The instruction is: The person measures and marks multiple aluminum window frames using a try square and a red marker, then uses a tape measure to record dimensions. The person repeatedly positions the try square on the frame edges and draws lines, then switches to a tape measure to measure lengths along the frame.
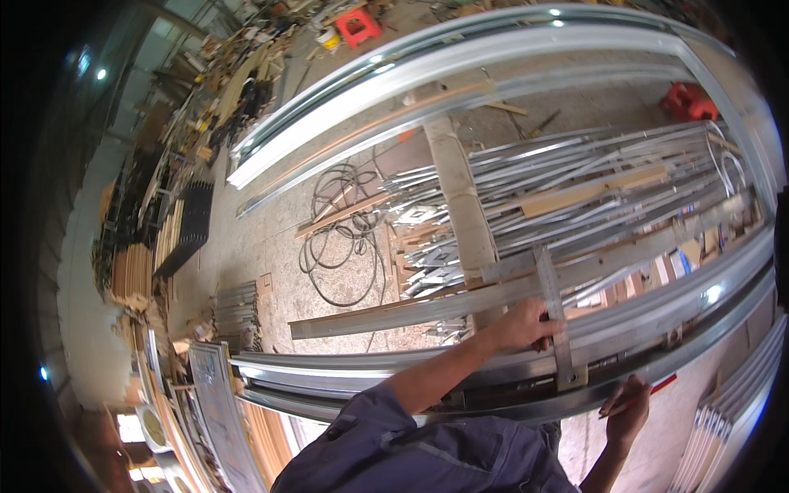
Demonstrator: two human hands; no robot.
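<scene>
My left hand is closed on the edge of a flat steel square. The blade of the square lies crosswise over the near rail of a large silver metal frame. Just beyond the near edge of that rail, to the right of the square's end, my right hand pinches a red pencil. The pencil points partly toward the rail, and its lower part is hidden by the fingers. A long metal bar runs beneath the far end of the square.
The frame's far rail arcs across the back. Inside it lie many thin metal strips, a cardboard-coloured support beam and a coiled black cable. Red stools stand farther off. Stacked panels lean at left.
</scene>
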